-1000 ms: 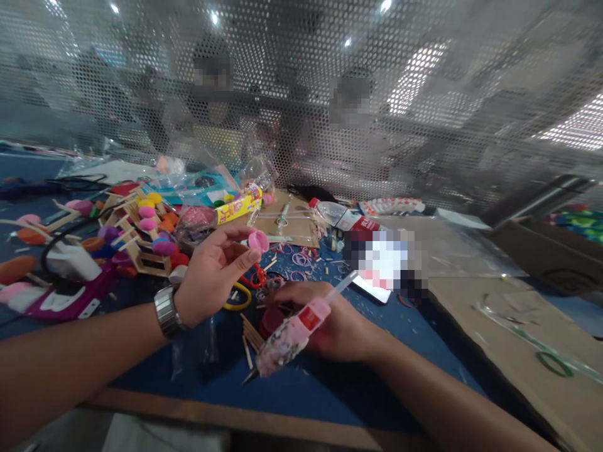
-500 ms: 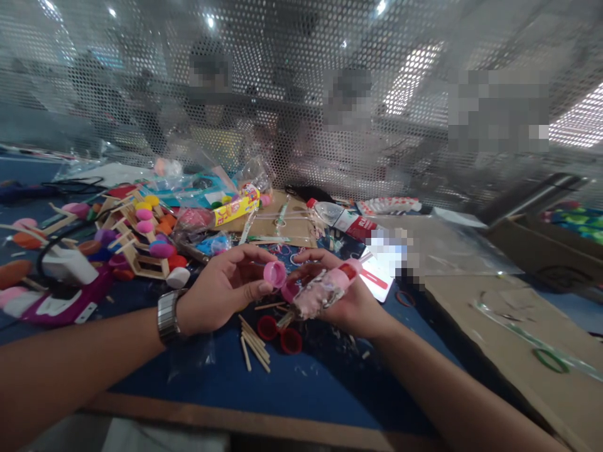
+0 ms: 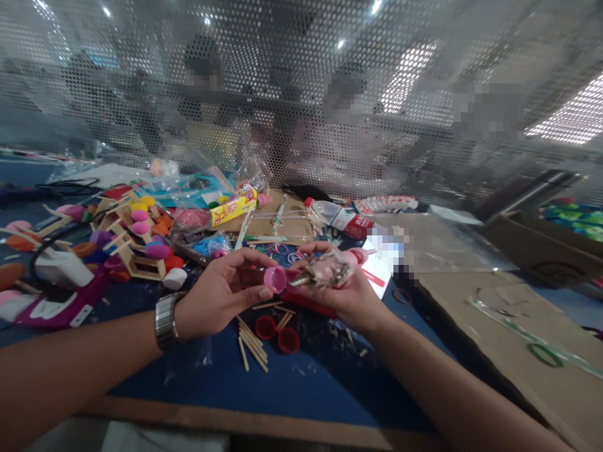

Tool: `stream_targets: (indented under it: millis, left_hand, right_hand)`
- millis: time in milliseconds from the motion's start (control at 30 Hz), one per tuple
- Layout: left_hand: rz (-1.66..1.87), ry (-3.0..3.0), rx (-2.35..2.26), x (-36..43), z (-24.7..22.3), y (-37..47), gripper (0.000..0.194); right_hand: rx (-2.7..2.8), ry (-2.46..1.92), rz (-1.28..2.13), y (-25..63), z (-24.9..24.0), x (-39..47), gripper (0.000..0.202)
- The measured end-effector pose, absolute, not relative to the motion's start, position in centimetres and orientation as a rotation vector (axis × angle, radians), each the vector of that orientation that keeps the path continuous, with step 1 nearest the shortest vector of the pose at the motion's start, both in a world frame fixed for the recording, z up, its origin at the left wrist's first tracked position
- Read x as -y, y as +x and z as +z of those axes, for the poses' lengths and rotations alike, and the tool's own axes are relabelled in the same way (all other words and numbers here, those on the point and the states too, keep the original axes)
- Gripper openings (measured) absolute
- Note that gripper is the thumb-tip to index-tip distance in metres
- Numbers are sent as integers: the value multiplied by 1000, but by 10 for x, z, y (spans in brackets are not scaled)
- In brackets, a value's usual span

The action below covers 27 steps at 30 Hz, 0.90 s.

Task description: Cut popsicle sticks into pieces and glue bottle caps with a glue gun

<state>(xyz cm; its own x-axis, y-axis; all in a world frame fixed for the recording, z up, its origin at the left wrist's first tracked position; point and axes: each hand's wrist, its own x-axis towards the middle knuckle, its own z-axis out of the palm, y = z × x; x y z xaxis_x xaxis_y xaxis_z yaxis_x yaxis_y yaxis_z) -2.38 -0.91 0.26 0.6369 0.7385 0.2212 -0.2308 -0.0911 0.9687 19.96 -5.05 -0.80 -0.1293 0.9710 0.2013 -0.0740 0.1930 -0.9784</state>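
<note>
My left hand (image 3: 219, 295), with a metal watch band at the wrist, pinches a pink bottle cap (image 3: 274, 280) between thumb and fingers. My right hand (image 3: 360, 301) is wrapped around a worn pink and red glue gun (image 3: 328, 270) crusted with residue. Its metal tip points left, close to the pink cap; whether they touch I cannot tell. Another pink piece, possibly a second cap (image 3: 293, 275), shows by the right fingertips, partly hidden. Below the hands lie two red bottle caps (image 3: 265, 327) and several short wooden sticks (image 3: 253, 345) on the blue tabletop (image 3: 311, 389).
Small wooden-stick models with coloured caps (image 3: 141, 251) crowd the left, beside a magenta power strip (image 3: 61, 307). A plastic bottle (image 3: 339, 220) and lit phone (image 3: 377, 267) lie beyond my right hand. Cardboard (image 3: 490, 333) covers the right; a perforated metal screen (image 3: 292, 113) stands behind.
The glue gun has turned from pointing down and left to nearly level, its tip now close to the pink cap. My left hand keeps its pinch on the cap.
</note>
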Motion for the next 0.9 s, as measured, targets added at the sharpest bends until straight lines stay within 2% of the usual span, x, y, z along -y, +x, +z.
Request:
stream_targets:
  millis: [267,467,600,900]
  left_hand:
    - [881,1460,-470,9,-2,-23,28]
    - [853,1478,-472,10,-2,-22,27]
    - [841,1482,-480,10,-3,-21,28]
    - [952,1497,-631,10,-3,-18,30]
  right_hand:
    - [1327,-1000,1076,192,-10,50,33]
    - [1096,-994,1202,191,-11,49,44]
    - [996,-929,1252,191,-4,48,42]
    - [1046,-967,1284,186,3,53,49]
